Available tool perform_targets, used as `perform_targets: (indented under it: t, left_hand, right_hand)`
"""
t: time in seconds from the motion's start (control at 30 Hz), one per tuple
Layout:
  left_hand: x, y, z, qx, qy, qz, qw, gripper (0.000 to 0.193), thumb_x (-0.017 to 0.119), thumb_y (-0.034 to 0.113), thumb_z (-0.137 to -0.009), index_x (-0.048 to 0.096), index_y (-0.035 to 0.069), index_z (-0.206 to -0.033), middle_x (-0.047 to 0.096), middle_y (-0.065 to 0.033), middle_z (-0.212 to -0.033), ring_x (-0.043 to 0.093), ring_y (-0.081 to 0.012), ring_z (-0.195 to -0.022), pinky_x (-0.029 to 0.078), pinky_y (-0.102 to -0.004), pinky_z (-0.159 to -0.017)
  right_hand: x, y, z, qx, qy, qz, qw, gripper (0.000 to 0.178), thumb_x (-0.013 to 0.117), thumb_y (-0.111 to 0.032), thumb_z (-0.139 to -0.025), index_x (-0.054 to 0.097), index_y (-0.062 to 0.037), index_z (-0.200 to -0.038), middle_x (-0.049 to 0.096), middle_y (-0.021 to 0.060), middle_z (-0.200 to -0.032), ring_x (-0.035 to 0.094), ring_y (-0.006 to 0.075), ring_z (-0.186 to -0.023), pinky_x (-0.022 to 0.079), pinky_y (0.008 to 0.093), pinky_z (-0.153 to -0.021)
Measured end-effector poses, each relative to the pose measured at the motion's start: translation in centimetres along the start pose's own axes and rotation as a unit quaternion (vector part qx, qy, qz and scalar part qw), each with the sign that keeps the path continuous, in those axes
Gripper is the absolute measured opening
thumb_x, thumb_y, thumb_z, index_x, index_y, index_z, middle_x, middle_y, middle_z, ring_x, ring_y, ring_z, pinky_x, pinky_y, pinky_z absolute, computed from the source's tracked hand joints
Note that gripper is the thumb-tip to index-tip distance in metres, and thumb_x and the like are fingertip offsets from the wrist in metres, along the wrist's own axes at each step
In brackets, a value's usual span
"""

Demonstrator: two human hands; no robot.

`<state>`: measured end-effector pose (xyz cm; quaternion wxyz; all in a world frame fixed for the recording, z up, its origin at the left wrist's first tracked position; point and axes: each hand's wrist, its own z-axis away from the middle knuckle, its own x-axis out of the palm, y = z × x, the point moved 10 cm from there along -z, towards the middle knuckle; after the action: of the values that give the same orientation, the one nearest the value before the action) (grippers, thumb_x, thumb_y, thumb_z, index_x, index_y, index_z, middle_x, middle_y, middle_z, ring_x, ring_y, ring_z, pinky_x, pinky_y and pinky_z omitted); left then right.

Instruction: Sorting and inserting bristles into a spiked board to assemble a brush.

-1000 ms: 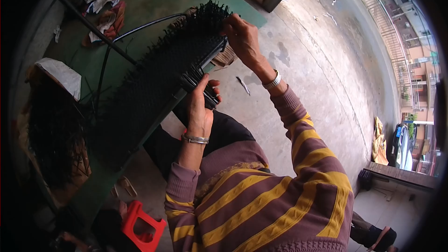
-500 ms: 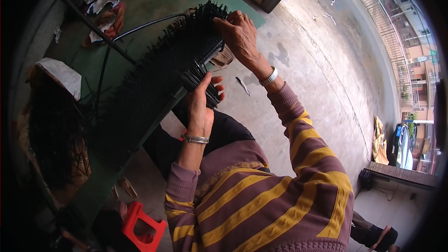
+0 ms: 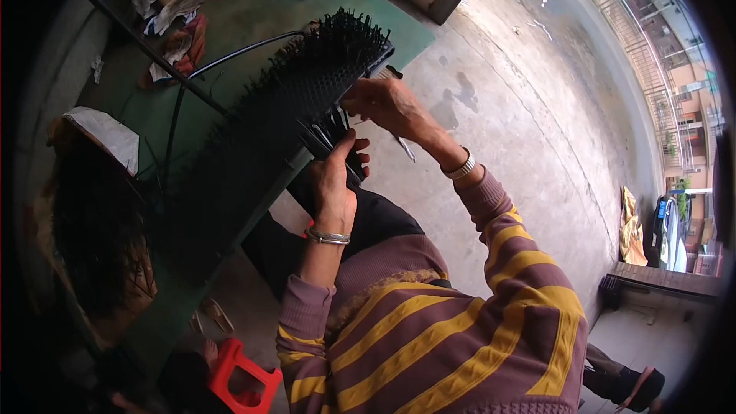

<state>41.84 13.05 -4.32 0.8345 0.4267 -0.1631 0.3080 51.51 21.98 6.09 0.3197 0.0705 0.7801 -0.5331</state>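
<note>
My left hand (image 3: pixel 335 192) is closed around a bundle of thin black strips (image 3: pixel 326 136), its thumb pressed along them. Just above, my right hand (image 3: pixel 392 110) has its fingers curled together at the upper ends of that bundle; what they pinch is hidden. Beyond both hands lies a long black panel (image 3: pixel 310 93) with a grid of small holes. Many black strips (image 3: pixel 349 37) stand up from its far side like bristles, densest at the far right end. Its near left part is too dark to make out.
The panel rests on a green table (image 3: pixel 253 4). To the left, an open carton (image 3: pixel 107 134) holds a dark heap of strips (image 3: pixel 96 215). A black rod (image 3: pixel 146 46) and crumpled cloths (image 3: pixel 180 46) lie farther off. Below is a red stool (image 3: pixel 241 379); a person's foot (image 3: pixel 640 389) shows lower right.
My right hand has moved from the panel's far end down and toward me, to the bundle in my left hand. The bristly end is now uncovered. My left hand keeps its hold.
</note>
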Motion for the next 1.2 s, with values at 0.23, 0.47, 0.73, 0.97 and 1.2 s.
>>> perform_targets:
  t: [0.23,0.47,0.73,0.97,1.2]
  left_hand:
    - [-0.8,-1.2,-0.5,-0.042,-0.005,0.045,0.998,0.025,0.067,0.026,-0.090,0.060,0.010,-0.108,0.068,-0.0084,-0.098,0.064,-0.0183,-0.089,0.054,-0.0377,-0.072]
    - [-1.4,-1.3,-1.2,-0.055,-0.007,0.102,0.993,0.024,0.064,0.031,-0.091,0.059,0.013,-0.106,0.065,-0.0046,-0.094,0.063,-0.0160,-0.085,0.056,-0.0387,-0.077]
    - [-0.9,-1.1,-1.3,-0.053,-0.037,0.083,0.994,0.022,0.067,0.028,-0.091,0.061,0.013,-0.106,0.063,-0.0014,-0.079,0.056,-0.0092,-0.065,0.046,-0.0271,-0.057]
    - [-0.3,-0.2,-0.1,-0.029,-0.025,0.083,0.996,0.022,0.068,0.030,-0.089,0.062,0.011,-0.099,0.065,-0.0021,-0.083,0.056,-0.0083,-0.066,0.047,-0.0260,-0.057]
    - [-0.6,-0.1,0.0,-0.020,-0.025,0.091,0.995,0.019,0.067,0.024,-0.088,0.062,0.010,-0.099,0.065,-0.0029,-0.084,0.058,-0.0101,-0.068,0.047,-0.0272,-0.057]
  right_hand:
    - [-2.9,0.6,0.6,0.053,0.080,-0.049,0.994,0.007,0.060,-0.005,-0.090,0.058,-0.0002,-0.095,0.067,0.0080,-0.079,0.067,0.0143,-0.072,0.052,0.0289,-0.064]
    - [-8.3,0.2,-0.7,-0.087,0.318,0.148,0.933,0.003,0.057,-0.001,-0.091,0.056,-0.0011,-0.094,0.064,0.0113,-0.079,0.068,0.0177,-0.067,0.051,0.0283,-0.061]
    - [-8.2,1.6,-1.9,-0.074,0.287,0.125,0.947,0.004,0.055,0.001,-0.091,0.058,0.0001,-0.093,0.064,0.0114,-0.079,0.067,0.0164,-0.065,0.051,0.0282,-0.058]
    - [-6.9,2.3,-2.0,-0.057,0.264,0.172,0.947,0.003,0.058,-0.002,-0.089,0.060,-0.0028,-0.090,0.064,0.0110,-0.080,0.066,0.0182,-0.069,0.051,0.0301,-0.063]
    - [-5.8,1.4,-3.8,-0.071,0.232,0.253,0.937,0.003,0.061,-0.012,-0.086,0.063,-0.0121,-0.088,0.057,0.0097,-0.083,0.059,0.0279,-0.076,0.047,0.0374,-0.065]
